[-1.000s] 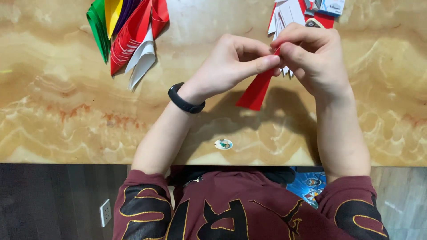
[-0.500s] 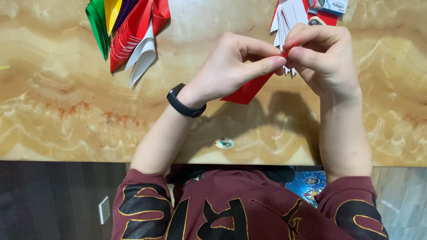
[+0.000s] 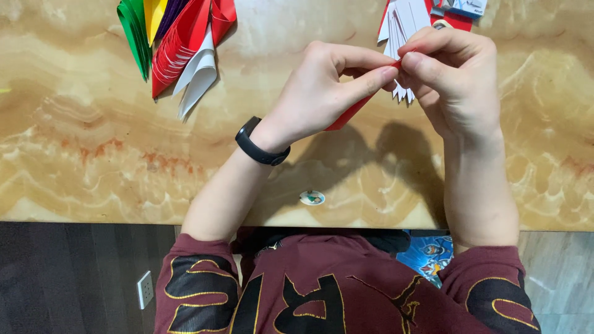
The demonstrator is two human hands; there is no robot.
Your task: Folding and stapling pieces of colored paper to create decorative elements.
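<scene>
Between my fingertips I saw a narrow, folded red paper strip. My left hand and right hand both pinched its top end, slanting down-left.

The scene is brightly and evenly lit from above. A pale glare washes the polished marble table near the top centre of the frame. Soft, dark shadows of the hands fall on the stone just below them, in the middle of the frame. Focus is sharp across the tabletop; the dark floor along the lower left is dimmer. No edge distortion or motion blur shows.
</scene>
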